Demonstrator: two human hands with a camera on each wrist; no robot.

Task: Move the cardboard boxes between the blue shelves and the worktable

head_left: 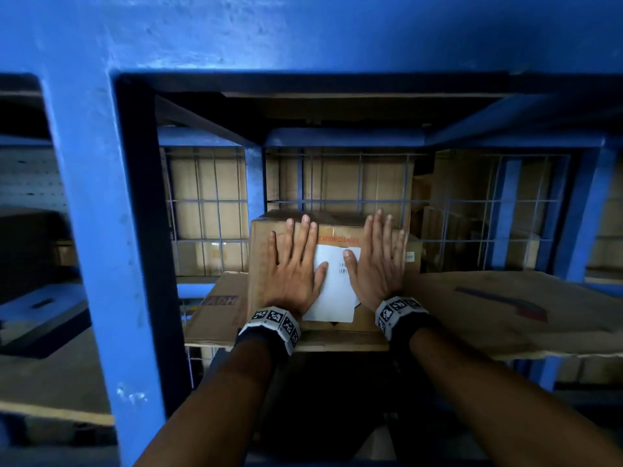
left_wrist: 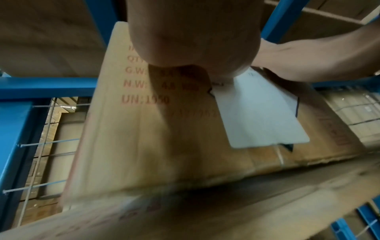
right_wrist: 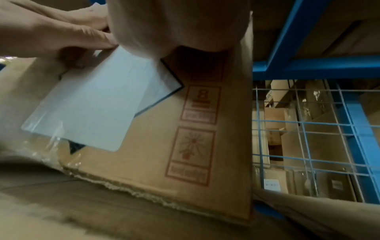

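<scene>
— What are they doing over at the blue metal shelf rack [head_left: 101, 203]?

— Both palms are lying flat on the near face of a brown cardboard box with red print and a white paper label [head_left: 332, 264]. The left hand [head_left: 295, 264] is spreading its fingers straight up the face, its thumb touching the label's edge. The right hand [head_left: 377, 261] is doing the same just beside it, thumb on the label. Neither hand is curling around anything.

— And the box is sitting where?

— On a flattened brown cardboard sheet [head_left: 488, 311] that is lining the shelf, under and ahead of the wrists, with a blue wire mesh panel [head_left: 472, 210] just beyond the fingertips.

— So they are shelving it?

— I'm judging it as seating the box on the shelf, pushing it inward. It could equally be the start of taking it out; I cannot tell. Either way, the next move is calling for even pressure from both palms, or a shift to the box's sides for a grip.

— Are the wrist cameras adding anything?

— The left one is showing weight and UN markings below the palm. The right one is showing red handling pictograms and a frayed bottom edge [right_wrist: 156, 199], which the head view is missing.
</scene>
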